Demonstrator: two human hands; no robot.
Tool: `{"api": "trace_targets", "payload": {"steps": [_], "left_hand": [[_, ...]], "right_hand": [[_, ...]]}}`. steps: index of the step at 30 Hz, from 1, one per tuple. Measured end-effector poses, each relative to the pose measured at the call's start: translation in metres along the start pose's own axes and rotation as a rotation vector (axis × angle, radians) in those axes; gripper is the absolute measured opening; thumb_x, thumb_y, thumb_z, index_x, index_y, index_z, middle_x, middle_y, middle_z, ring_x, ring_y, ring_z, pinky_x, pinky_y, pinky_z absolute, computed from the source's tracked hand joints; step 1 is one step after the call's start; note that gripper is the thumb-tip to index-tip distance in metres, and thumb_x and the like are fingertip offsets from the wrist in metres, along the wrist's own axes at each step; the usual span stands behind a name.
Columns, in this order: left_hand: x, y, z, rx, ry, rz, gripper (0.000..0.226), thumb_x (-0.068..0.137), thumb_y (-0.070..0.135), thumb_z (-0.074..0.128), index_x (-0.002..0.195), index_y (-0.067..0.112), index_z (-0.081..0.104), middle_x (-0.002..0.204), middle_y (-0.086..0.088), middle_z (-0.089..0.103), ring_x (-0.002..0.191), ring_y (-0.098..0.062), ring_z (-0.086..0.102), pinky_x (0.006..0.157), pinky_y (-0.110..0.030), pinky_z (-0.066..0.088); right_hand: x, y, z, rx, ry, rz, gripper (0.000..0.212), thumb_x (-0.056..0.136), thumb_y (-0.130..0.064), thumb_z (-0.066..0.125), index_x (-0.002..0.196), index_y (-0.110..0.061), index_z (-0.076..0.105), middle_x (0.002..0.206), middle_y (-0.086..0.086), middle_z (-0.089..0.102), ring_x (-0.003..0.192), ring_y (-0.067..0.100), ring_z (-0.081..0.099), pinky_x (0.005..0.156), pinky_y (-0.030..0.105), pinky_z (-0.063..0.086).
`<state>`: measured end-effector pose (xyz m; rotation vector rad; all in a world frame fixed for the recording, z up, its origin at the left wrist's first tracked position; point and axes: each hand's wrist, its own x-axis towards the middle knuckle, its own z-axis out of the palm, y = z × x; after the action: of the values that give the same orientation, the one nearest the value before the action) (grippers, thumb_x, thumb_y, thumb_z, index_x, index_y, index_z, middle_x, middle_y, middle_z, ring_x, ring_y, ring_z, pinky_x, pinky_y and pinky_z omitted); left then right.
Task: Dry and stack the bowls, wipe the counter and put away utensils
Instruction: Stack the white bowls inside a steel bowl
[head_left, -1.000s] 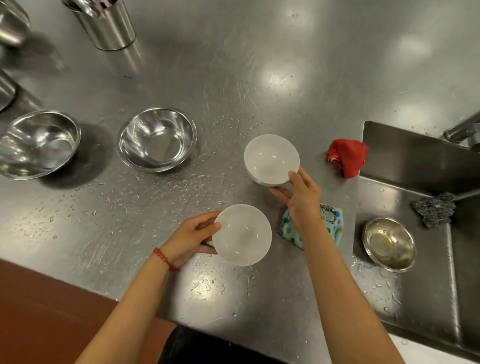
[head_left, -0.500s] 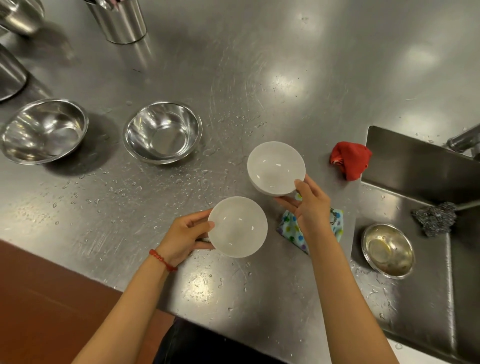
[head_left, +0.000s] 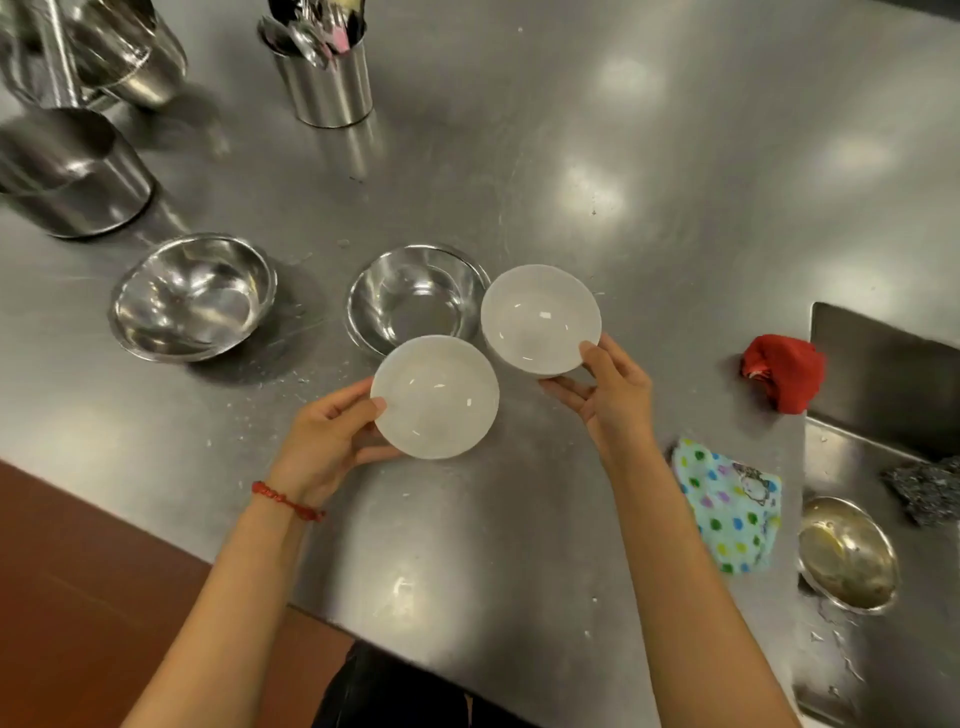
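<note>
My left hand (head_left: 324, 441) grips a white bowl (head_left: 436, 397) by its left rim, held above the steel counter (head_left: 571, 182). A second white bowl (head_left: 540, 318) is pinched at its lower right rim by my right hand (head_left: 610, 397); it overlaps the right edge of a steel bowl (head_left: 410, 301). The two white bowls are almost touching. Another steel bowl (head_left: 192, 296) sits further left. A steel utensil holder (head_left: 324, 73) with cutlery stands at the back. A polka-dot cloth (head_left: 732, 506) lies to the right of my right arm.
A red cloth (head_left: 784, 371) lies by the sink (head_left: 883, 374). In the sink area are a small brass-coloured bowl (head_left: 847, 553) and a steel scourer (head_left: 930, 488). Steel pots (head_left: 72, 171) stand at the back left. Water drops speckle the counter near the bowls.
Both hands have lifted their white bowls and carried them up and away, toward the steel bowl. The view has shifted, bringing the utensil holder and pots further into sight.
</note>
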<state>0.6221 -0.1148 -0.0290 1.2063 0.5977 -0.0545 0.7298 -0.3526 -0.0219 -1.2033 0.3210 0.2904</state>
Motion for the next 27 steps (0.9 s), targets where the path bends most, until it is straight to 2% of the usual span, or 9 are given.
{"api": "trace_targets", "payload": {"steps": [4, 7, 9, 11, 13, 17, 23, 27], "left_hand": [[0.026, 0.034, -0.04, 0.032, -0.01, 0.001, 0.025, 0.087, 0.001, 0.051, 0.094, 0.019, 0.067, 0.078, -0.001, 0.075, 0.069, -0.018, 0.071, 0.049, -0.03, 0.056], [0.048, 0.058, -0.067, 0.077, -0.038, -0.001, 0.026, 0.087, 0.004, 0.053, 0.109, 0.014, 0.063, 0.099, -0.009, 0.069, 0.084, -0.025, 0.068, 0.058, -0.035, 0.059], [0.062, 0.072, -0.081, 0.096, -0.059, -0.004, 0.029, 0.087, 0.006, 0.052, 0.115, 0.012, 0.06, 0.103, -0.01, 0.068, 0.09, -0.027, 0.066, 0.062, -0.036, 0.06], [0.075, 0.082, -0.089, 0.102, -0.071, 0.0, 0.027, 0.088, 0.006, 0.052, 0.111, 0.014, 0.062, 0.095, -0.006, 0.072, 0.085, -0.024, 0.069, 0.059, -0.034, 0.059], [0.086, 0.09, -0.093, 0.105, -0.079, 0.006, 0.023, 0.088, 0.006, 0.052, 0.103, 0.019, 0.065, 0.083, 0.0, 0.075, 0.078, -0.02, 0.071, 0.056, -0.031, 0.058], [0.105, 0.099, -0.091, 0.087, -0.093, 0.0, 0.023, 0.088, 0.005, 0.052, 0.097, 0.021, 0.066, 0.078, 0.003, 0.075, 0.074, -0.018, 0.071, 0.055, -0.031, 0.057], [0.124, 0.102, -0.071, 0.052, -0.113, -0.006, 0.021, 0.087, 0.003, 0.053, 0.096, 0.017, 0.066, 0.077, 0.002, 0.075, 0.074, -0.019, 0.071, 0.054, -0.032, 0.057], [0.131, 0.103, -0.053, 0.062, -0.129, -0.017, 0.021, 0.087, 0.003, 0.054, 0.097, 0.018, 0.066, 0.083, -0.002, 0.074, 0.072, -0.021, 0.071, 0.055, -0.031, 0.058]], "right_hand": [[0.012, 0.015, 0.049, -0.008, 0.031, 0.0, 0.028, 0.089, -0.011, 0.054, 0.116, -0.019, 0.061, 0.112, 0.002, 0.064, 0.083, 0.033, 0.07, 0.075, 0.043, 0.059], [0.022, 0.026, 0.083, -0.027, 0.037, 0.004, 0.03, 0.09, -0.011, 0.053, 0.119, -0.019, 0.059, 0.106, -0.001, 0.066, 0.084, 0.031, 0.07, 0.071, 0.038, 0.06], [0.029, 0.032, 0.104, -0.046, 0.057, 0.017, 0.033, 0.091, -0.01, 0.051, 0.122, -0.018, 0.057, 0.106, 0.0, 0.065, 0.083, 0.03, 0.07, 0.068, 0.036, 0.06], [0.035, 0.037, 0.12, -0.076, 0.081, 0.04, 0.034, 0.092, -0.008, 0.05, 0.124, -0.018, 0.056, 0.115, 0.006, 0.061, 0.088, 0.031, 0.068, 0.067, 0.035, 0.06], [0.041, 0.041, 0.132, -0.155, 0.1, 0.068, 0.036, 0.092, -0.008, 0.049, 0.126, -0.018, 0.054, 0.124, 0.01, 0.057, 0.101, 0.035, 0.062, 0.07, 0.036, 0.06], [0.05, 0.046, 0.146, -0.274, 0.109, 0.098, 0.038, 0.092, -0.006, 0.047, 0.13, -0.013, 0.051, 0.116, 0.012, 0.06, 0.11, 0.033, 0.057, 0.079, 0.041, 0.058], [0.057, 0.048, 0.149, -0.42, 0.124, 0.149, 0.034, 0.092, 0.001, 0.044, 0.124, -0.005, 0.054, 0.11, 0.012, 0.058, 0.109, 0.036, 0.056, 0.072, 0.037, 0.056], [0.056, 0.044, 0.145, -0.596, 0.172, 0.136, 0.025, 0.09, -0.002, 0.051, 0.114, 0.001, 0.059, 0.106, 0.012, 0.061, 0.103, 0.036, 0.059, 0.072, 0.037, 0.057]]}}
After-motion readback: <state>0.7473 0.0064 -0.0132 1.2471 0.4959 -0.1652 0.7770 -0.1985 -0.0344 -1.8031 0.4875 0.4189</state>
